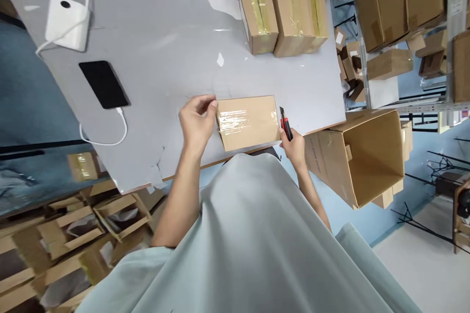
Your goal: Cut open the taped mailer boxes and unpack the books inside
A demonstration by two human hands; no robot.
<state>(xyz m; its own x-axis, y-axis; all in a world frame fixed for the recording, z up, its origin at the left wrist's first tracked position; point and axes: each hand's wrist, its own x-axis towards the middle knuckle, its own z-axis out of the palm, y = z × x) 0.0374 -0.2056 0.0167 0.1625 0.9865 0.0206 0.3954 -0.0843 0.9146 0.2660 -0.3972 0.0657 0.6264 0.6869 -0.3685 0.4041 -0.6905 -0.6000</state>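
Observation:
A small brown cardboard box (253, 124) lies near the front edge of the table, with shiny clear tape across its left part. My left hand (199, 120) is at the box's left end, thumb and fingers pinched at its upper left corner. At the right end, my right hand (293, 147) is closed around a red and black box cutter (285, 123). The cutter points up and away from me, its dark tip beside the box's right edge. Part of the right hand's grip is hidden from above.
Several taped boxes (292, 12) stand at the table's back right. A phone (104, 84) on a white cable and a white device (67, 22) lie to the left. A large open carton (374, 156) stands right of the table. Open boxes (73, 234) fill the lower left floor.

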